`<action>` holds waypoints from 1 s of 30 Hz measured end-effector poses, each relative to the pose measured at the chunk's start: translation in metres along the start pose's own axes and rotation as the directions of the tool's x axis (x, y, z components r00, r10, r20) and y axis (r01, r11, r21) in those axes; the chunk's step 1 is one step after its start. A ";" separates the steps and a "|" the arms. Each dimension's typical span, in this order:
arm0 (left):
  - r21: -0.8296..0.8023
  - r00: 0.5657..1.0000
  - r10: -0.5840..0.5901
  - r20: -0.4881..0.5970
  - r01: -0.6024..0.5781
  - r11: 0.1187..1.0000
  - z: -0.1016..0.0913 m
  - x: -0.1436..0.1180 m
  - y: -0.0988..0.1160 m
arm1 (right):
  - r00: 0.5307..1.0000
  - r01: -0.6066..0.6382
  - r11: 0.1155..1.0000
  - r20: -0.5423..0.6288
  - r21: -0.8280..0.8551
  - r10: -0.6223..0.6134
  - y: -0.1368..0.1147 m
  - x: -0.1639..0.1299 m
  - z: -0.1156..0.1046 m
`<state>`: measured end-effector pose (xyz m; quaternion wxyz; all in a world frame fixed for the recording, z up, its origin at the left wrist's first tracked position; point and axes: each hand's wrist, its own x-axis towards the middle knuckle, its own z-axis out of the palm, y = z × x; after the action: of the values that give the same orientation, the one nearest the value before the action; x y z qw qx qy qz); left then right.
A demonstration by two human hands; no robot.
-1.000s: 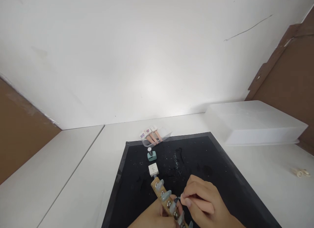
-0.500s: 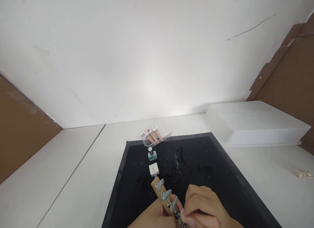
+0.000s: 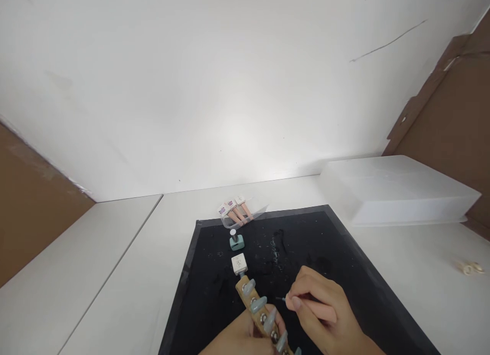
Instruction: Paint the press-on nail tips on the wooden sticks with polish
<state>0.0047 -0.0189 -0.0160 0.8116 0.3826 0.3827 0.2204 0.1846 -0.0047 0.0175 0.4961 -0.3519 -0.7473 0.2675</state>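
Right hand pinches a pink-handled fine brush; left hand grips the wooden stick of grey-blue nail tips.
A slip could smear wet tips, or knock the open teal polish bottle at twelve o'clock.

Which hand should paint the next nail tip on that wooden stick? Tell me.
Probably the right hand: it already pinches the thin brush, bristle end just beside the nail tips. The left hand is occupied gripping the wooden stick from below.
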 end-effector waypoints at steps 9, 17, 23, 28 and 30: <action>-0.063 0.999 0.028 0.018 -0.027 0.998 0.003 -0.003 0.004 | 0.992 0.120 0.987 0.034 0.110 -0.125 -0.005 -0.001 -0.002; -0.042 0.999 0.030 0.027 -0.029 0.999 -0.001 0.000 -0.003 | 0.996 0.084 0.994 0.025 0.067 -0.086 -0.007 0.004 -0.002; -0.029 0.999 0.008 0.050 -0.006 1.000 -0.003 0.000 -0.003 | 0.999 0.031 0.999 -0.035 0.013 -0.031 -0.002 0.002 -0.001; -0.013 1.000 0.008 0.021 -0.008 1.000 0.002 -0.001 0.004 | 0.996 0.091 0.992 -0.018 0.091 -0.090 -0.003 0.002 -0.002; -0.029 1.000 0.008 -0.009 -0.008 1.000 0.006 -0.001 0.008 | 0.993 0.120 0.985 0.004 0.121 -0.121 -0.004 0.002 -0.003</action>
<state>0.0087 -0.0174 -0.0070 0.8146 0.3712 0.3813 0.2309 0.1856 -0.0050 0.0224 0.5274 -0.2738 -0.7526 0.2838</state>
